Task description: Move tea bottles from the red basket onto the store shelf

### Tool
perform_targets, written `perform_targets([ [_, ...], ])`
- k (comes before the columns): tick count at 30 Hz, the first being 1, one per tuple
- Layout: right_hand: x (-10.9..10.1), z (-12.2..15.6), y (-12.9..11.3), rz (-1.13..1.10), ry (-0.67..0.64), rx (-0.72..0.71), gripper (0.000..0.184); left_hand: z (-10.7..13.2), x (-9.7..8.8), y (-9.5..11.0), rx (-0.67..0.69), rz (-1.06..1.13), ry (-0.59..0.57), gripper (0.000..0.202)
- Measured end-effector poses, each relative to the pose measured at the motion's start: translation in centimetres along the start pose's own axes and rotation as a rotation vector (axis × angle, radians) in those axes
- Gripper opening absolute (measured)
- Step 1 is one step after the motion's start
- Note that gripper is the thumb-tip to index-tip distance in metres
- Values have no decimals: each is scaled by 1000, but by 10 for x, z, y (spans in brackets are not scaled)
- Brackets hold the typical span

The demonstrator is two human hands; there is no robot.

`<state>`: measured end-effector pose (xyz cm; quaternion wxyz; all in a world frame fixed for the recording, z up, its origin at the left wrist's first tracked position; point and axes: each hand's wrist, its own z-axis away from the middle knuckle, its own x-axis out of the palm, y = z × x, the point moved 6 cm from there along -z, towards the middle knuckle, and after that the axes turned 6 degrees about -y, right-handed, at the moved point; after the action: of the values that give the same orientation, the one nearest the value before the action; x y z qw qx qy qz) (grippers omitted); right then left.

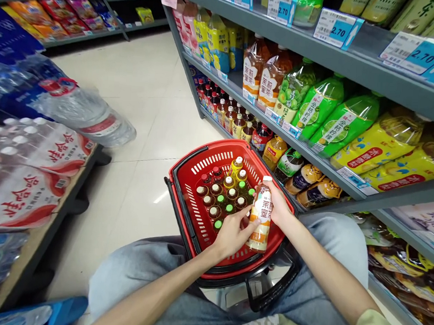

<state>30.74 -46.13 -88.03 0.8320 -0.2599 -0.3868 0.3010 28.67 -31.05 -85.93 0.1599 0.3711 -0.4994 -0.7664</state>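
Note:
A red shopping basket (186, 180) stands on the floor in front of my knees, packed with several upright drink bottles (224, 197). Over its right side I hold a tea bottle with a white cap and cream label (260, 219). My right hand (278, 203) wraps around the bottle's upper part from behind. My left hand (232, 234) touches its lower label, fingers pressed against it.
Grey shelves (319, 48) at right carry large tea and juice bottles, with small bottles on the lower shelf (237, 122). Shrink-wrapped water packs (32, 171) lie on a low platform at left. The tiled aisle floor (146, 109) runs between them.

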Motion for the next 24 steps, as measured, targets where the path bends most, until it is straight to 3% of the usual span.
perform_targets([
  [6, 18, 3, -19, 16, -48, -92, 21, -14, -11, 1, -63, 31, 78, 52],
  [14, 10, 11, -17, -56, -227, -34, 25, -1, 6, -8, -169, 476, -236, 56],
  [18, 16, 12, -19, -128, -251, -21, 27, 1, 13, 4, -212, 607, -274, 60],
  [24, 31, 13, -25, -140, -287, -35, 28, -12, 10, 25, -46, 759, -278, 64],
])
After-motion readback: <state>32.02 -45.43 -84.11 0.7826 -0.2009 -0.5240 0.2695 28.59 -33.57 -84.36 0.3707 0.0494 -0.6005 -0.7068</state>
